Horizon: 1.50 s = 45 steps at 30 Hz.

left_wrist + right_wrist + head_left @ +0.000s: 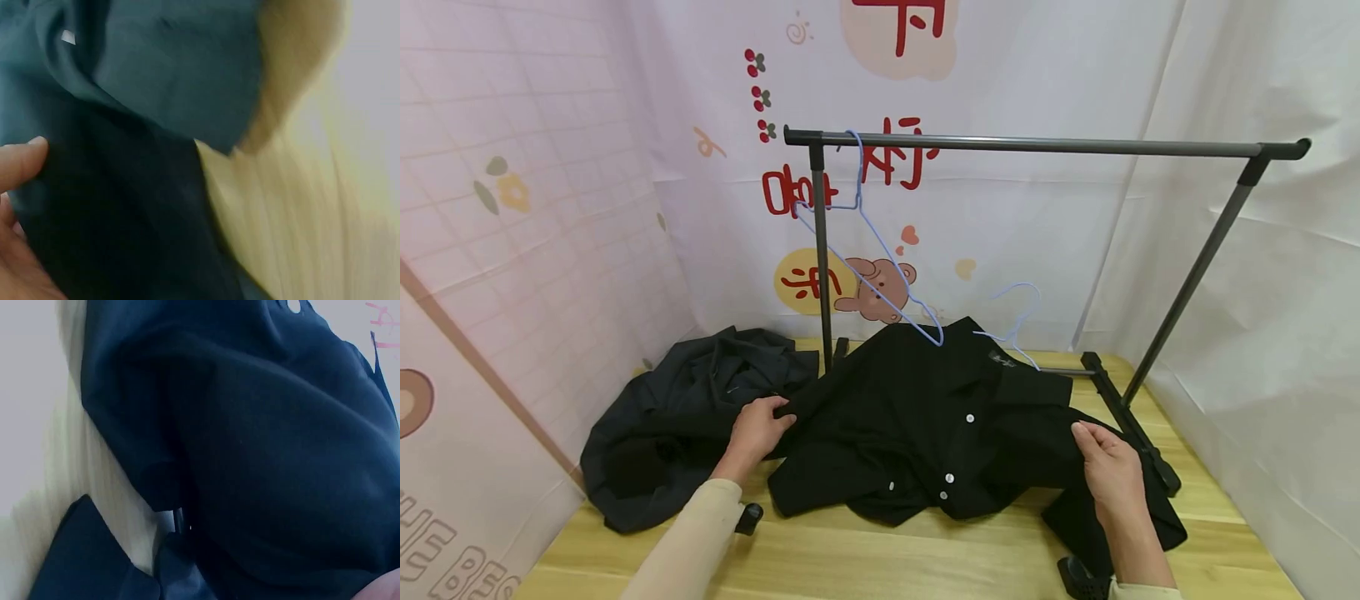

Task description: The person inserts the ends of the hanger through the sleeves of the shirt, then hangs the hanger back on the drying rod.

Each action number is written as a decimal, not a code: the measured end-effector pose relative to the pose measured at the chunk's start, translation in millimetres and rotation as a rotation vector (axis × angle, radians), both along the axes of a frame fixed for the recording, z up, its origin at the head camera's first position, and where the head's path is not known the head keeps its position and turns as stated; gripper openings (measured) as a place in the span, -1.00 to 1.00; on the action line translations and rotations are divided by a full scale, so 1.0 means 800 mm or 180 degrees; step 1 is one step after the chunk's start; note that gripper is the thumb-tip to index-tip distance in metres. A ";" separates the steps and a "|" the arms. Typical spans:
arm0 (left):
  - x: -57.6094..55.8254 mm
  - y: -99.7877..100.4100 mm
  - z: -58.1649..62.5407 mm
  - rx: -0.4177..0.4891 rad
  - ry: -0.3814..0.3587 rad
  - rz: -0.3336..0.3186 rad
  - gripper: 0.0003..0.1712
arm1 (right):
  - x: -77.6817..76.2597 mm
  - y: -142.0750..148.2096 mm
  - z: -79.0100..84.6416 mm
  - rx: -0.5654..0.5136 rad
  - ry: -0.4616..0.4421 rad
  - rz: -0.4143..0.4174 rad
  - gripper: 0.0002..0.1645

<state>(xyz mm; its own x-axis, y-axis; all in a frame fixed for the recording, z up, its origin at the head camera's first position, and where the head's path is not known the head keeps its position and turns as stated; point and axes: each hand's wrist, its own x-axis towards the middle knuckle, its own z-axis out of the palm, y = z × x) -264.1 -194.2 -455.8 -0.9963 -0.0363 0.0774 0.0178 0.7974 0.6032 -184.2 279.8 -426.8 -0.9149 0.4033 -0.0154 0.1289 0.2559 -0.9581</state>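
A black shirt (917,400) with white buttons is spread between both hands under the rack, its collar toward the back. My left hand (758,435) pinches the shirt's left side; in the left wrist view the thumb (25,159) lies over the dark cloth. On the other side my right hand (1108,467) pinches the cloth near the right sleeve, which hangs below it. Only a bit of that hand (382,587) shows in the right wrist view. A blue hanger (1018,321) stands behind the collar, its lower part hidden by the shirt.
A second blue hanger (887,250) hangs from the bar of a dark metal rack (1037,145), overlapping the shirt's top edge. A heap of dark clothing (700,400) lies at the left on the wooden table (850,558). The rack's foot (1138,433) stands at the right.
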 end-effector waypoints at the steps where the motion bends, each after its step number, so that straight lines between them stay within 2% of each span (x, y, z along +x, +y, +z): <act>1: 0.000 -0.004 -0.001 -0.0100 0.0030 0.0018 -0.54 | 0.000 -0.001 0.000 -0.0061 0.0031 -0.0084 -0.38; 7: 0.002 -0.029 -0.004 -0.0684 0.0284 0.0143 -0.60 | -0.001 0.000 0.005 -0.0471 0.0268 -0.0603 -0.70; 10: 0.003 -0.042 -0.007 -0.0891 0.0367 0.0194 -0.66 | -0.001 0.000 0.006 -0.0750 0.0346 -0.0807 -0.71; 14: 0.002 -0.058 -0.014 -0.1013 0.0294 0.0236 -0.70 | -0.001 -0.002 0.008 -0.1013 0.0396 -0.0975 -0.69; 17: 0.002 -0.067 -0.020 -0.0999 0.0164 0.0292 -0.70 | -0.001 -0.002 0.007 -0.1029 0.0395 -0.1023 -0.70; 19: 0.002 -0.071 -0.022 -0.0946 0.0201 0.0379 -0.70 | -0.001 -0.001 0.006 -0.1017 0.0394 -0.1049 -0.69; 21: 0.001 -0.072 -0.021 -0.0851 0.0362 0.0510 -0.70 | -0.001 0.000 0.004 -0.1010 0.0403 -0.1074 -0.68; 25: -0.005 -0.068 -0.009 -0.0560 0.0853 0.0816 -0.74 | -0.001 -0.001 0.004 -0.1061 0.0477 -0.1140 -0.71; 29: -0.012 -0.060 0.002 -0.0350 0.1058 0.0901 -0.76 | -0.003 -0.005 0.003 -0.1108 0.0572 -0.1198 -0.70; 32: -0.015 -0.056 0.003 -0.0386 0.1029 0.0828 -0.76 | -0.003 -0.007 0.001 -0.1082 0.0600 -0.1265 -0.69; 34: -0.015 -0.054 0.000 -0.0488 0.0924 0.0734 -0.75 | -0.002 -0.008 0.000 -0.1084 0.0636 -0.1321 -0.69; 38: -0.016 -0.054 -0.005 -0.0739 0.0506 0.0559 -0.69 | 0.000 -0.008 -0.003 -0.1134 0.0737 -0.1395 -0.69; 40: -0.016 -0.055 -0.004 -0.0778 0.0352 0.0558 -0.67 | 0.001 -0.008 -0.003 -0.1200 0.0776 -0.1415 -0.70; 42: -0.018 -0.057 0.000 -0.0683 0.0390 0.0666 -0.68 | 0.002 -0.007 -0.002 -0.1251 0.0788 -0.1433 -0.71; 45: -0.024 -0.061 0.011 -0.0356 0.0812 0.0944 -0.70 | 0.002 -0.007 -0.001 -0.1308 0.0846 -0.1492 -0.70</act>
